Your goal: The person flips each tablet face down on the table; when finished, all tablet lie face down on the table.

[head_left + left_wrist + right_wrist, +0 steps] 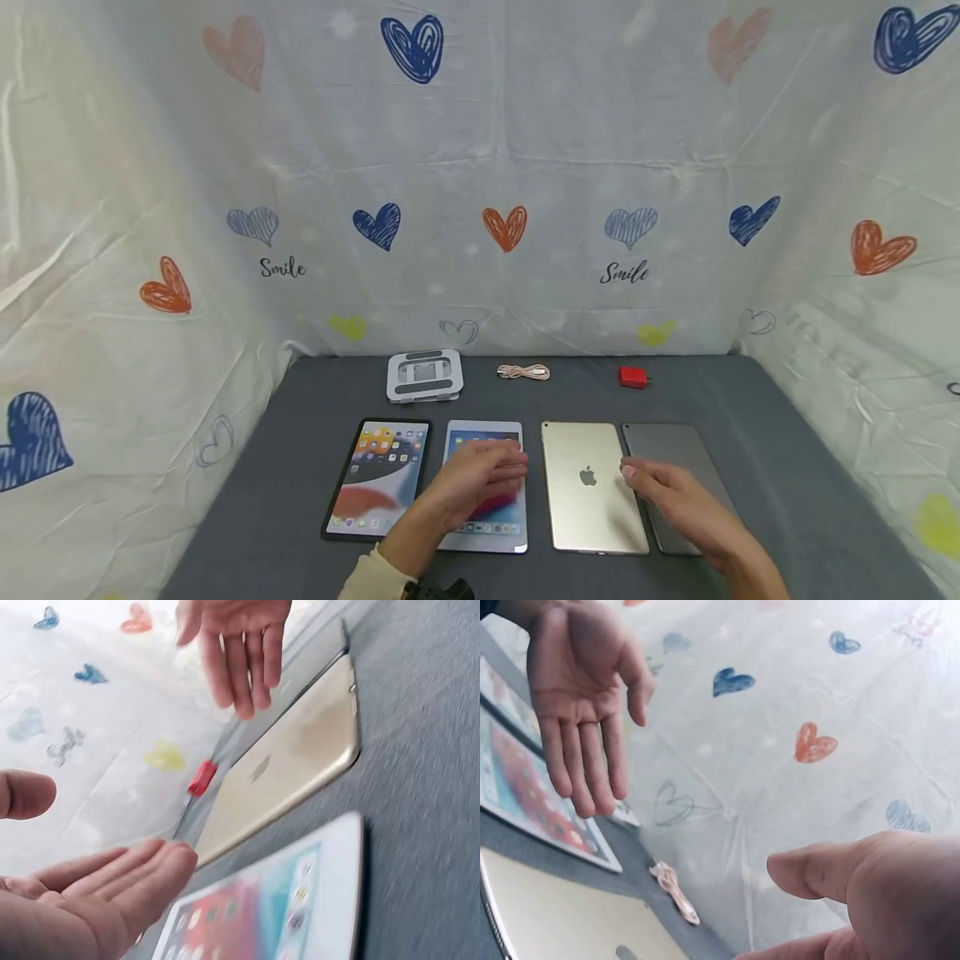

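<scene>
My left hand (480, 483) hovers over a white-framed tablet (506, 537) whose lit screen faces up; its fingers are extended and hold nothing. Over the border between a gold tablet (585, 508) lying back up and a dark grey tablet (682, 450) is my right hand (686, 504), its fingers also extended and bare of any object. In the left wrist view both palms face each other above the tablets. At the far left of the row a black-framed tablet (378, 475) shows its lit home screen.
Behind the tablets lie a folded silver stand (424, 387), a bundled pale pink cable (523, 372) and a red charger plug (633, 377). A white curtain (562, 292) with printed hearts encloses the grey table (255, 508) at the back and sides.
</scene>
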`<state>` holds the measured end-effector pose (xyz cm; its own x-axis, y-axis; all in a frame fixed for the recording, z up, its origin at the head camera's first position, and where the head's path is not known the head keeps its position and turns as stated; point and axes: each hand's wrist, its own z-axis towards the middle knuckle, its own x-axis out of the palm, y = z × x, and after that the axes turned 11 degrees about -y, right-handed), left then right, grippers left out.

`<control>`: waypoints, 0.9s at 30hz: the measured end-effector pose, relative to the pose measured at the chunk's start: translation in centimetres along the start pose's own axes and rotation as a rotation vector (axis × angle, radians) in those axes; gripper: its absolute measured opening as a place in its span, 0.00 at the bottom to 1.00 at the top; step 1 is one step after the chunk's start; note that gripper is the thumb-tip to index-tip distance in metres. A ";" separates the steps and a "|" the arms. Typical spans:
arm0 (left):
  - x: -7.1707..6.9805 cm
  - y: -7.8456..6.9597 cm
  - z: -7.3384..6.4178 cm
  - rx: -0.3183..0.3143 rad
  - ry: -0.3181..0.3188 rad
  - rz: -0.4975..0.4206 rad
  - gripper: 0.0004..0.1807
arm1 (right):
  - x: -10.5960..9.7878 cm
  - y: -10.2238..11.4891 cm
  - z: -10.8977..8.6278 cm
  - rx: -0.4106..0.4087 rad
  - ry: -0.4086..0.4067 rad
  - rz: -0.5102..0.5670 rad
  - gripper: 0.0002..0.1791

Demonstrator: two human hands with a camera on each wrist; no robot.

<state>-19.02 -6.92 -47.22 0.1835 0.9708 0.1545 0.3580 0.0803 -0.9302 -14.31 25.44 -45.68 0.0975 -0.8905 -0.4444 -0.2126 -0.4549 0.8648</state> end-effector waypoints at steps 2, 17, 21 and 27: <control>-1.2 -0.4 -0.2 -0.006 -0.006 -0.034 0.30 | -0.1 0.1 -0.1 -0.041 0.043 0.054 0.37; -9.9 -2.5 -2.7 0.015 -0.135 0.090 0.30 | 2.2 1.4 1.7 -0.083 0.242 0.402 0.41; -10.8 -2.2 -2.8 0.002 -0.174 0.123 0.30 | 3.9 1.7 2.6 -0.053 0.260 0.464 0.41; -11.4 -1.6 -2.6 -0.024 -0.192 0.170 0.27 | 6.2 2.1 3.7 -0.024 0.289 0.491 0.39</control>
<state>-19.28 -18.75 -46.66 0.0671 0.9952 -0.0719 0.3588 -0.0913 -0.9290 -17.71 19.02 -47.45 0.2556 -0.9626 0.0898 -0.2778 0.0159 0.9605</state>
